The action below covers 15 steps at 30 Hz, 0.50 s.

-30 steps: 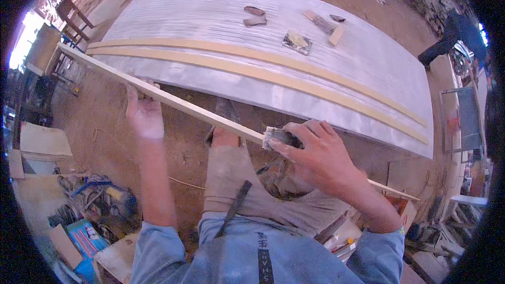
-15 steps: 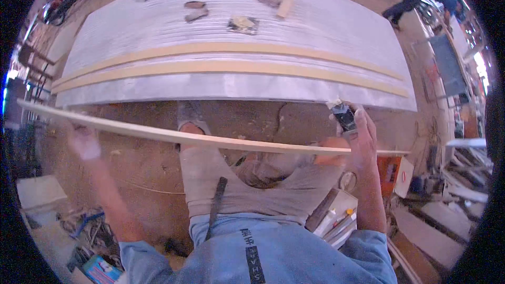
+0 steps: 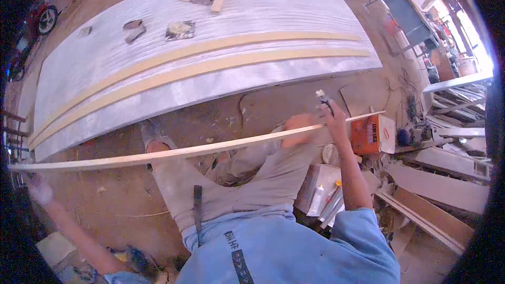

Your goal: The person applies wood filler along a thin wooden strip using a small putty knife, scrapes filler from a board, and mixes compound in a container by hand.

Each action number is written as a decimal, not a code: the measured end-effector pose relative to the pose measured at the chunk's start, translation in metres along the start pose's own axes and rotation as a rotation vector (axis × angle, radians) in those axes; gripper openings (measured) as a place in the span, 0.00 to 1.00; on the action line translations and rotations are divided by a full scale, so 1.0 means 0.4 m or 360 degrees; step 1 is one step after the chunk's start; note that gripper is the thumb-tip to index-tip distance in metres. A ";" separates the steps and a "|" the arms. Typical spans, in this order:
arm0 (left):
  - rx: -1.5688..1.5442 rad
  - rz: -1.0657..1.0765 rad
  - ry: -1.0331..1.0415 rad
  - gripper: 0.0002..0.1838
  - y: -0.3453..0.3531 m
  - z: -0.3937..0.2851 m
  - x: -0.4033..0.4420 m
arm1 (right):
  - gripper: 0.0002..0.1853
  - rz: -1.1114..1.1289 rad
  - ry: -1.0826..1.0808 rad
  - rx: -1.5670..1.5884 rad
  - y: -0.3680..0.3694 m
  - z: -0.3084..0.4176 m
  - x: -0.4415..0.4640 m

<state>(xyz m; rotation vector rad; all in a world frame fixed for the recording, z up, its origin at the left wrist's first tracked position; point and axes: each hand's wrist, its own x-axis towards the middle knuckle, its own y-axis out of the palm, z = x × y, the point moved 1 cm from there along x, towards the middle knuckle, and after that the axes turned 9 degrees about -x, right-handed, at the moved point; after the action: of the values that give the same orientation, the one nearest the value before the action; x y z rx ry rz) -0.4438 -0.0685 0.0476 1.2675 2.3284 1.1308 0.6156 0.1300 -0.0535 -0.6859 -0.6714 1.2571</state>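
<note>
A wooden strip [image 3: 184,153] crosses mid-frame. We grip a dark block [image 3: 326,103] in our right hand [image 3: 334,114]; our blurred left hand [image 3: 41,190], grasp unclear, is at the strip's left end. A table [image 3: 294,10] fills the upper frame; an orange box [image 3: 364,137] sits near the strip's right tip.

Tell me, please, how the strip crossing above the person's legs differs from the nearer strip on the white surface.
The crossing strip is clear of the white surface, while the nearer strip lies flat on it. The crossing strip looks pale cream; the nearer strip looks a deeper yellow-tan. From this angle, the crossing strip mostly appears slimmer than the nearer strip. Both are long and narrow.
</note>
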 end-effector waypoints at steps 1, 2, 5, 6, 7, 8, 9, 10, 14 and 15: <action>0.0008 0.0024 -0.0018 0.25 -0.004 -0.020 0.014 | 0.13 0.0075 0.0020 -0.0074 -0.001 -0.023 0.001; 0.0022 0.0051 -0.0038 0.26 -0.008 -0.035 0.026 | 0.13 0.0058 0.0032 -0.0079 -0.011 -0.006 -0.002; 0.0048 0.0117 -0.0084 0.26 -0.008 -0.074 0.055 | 0.13 0.0192 0.0095 0.0125 -0.024 0.027 0.010; 0.0054 0.0134 -0.0106 0.26 -0.005 -0.079 0.066 | 0.14 0.0256 -0.0169 -0.0030 -0.007 -0.017 0.030; 0.0062 0.0155 -0.0125 0.26 -0.001 -0.088 0.078 | 0.15 0.0320 -0.0431 -0.0184 -0.007 -0.018 0.040; 0.0076 0.0177 -0.0147 0.26 -0.001 -0.092 0.087 | 0.15 0.0307 -0.0413 -0.0183 -0.017 -0.025 0.041; 0.0085 0.0187 -0.0169 0.26 0.014 -0.100 0.094 | 0.14 0.0488 -0.0326 -0.0150 -0.032 0.022 0.036; 0.0097 0.0202 -0.0180 0.26 0.020 -0.103 0.097 | 0.14 0.0668 -0.0246 -0.0110 -0.033 0.051 0.032; 0.0107 0.0228 -0.0238 0.27 0.027 -0.127 0.103 | 0.11 0.0635 -0.0368 -0.0048 -0.008 0.046 0.031; 0.0109 0.0233 -0.0257 0.27 0.023 -0.132 0.101 | 0.11 0.0663 -0.0303 -0.0073 -0.004 0.046 0.031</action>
<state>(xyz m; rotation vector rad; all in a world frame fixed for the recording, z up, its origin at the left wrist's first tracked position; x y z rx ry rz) -0.4907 -0.0604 0.0948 1.5160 2.2033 0.9581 0.6045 0.1436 -0.0396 -0.7758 -0.7377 1.7112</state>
